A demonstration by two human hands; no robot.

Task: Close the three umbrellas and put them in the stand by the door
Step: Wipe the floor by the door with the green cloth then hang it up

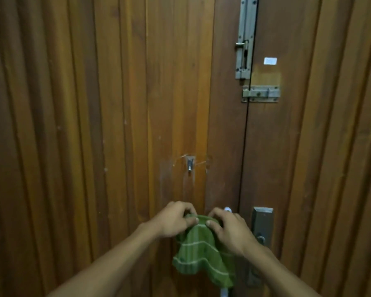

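Low in the centre of the frame, both hands hold a green striped umbrella [198,251] against a wooden door [116,103]. The left hand [174,219] pinches the bunched top of the fabric with curled fingers; the right hand [229,229] grips it from the other side, thumb pressed on the cloth. The canopy hangs gathered below them, and a pale part, perhaps the shaft, shows beneath. A small metal hook [190,165] sits above, two bolts [246,39] at upper right, a lock plate [262,226] at lower right

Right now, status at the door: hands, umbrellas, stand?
Left hand and right hand both pinching top of green striped cloth against wooden door. No umbrella or stand in view. Empty hook above.
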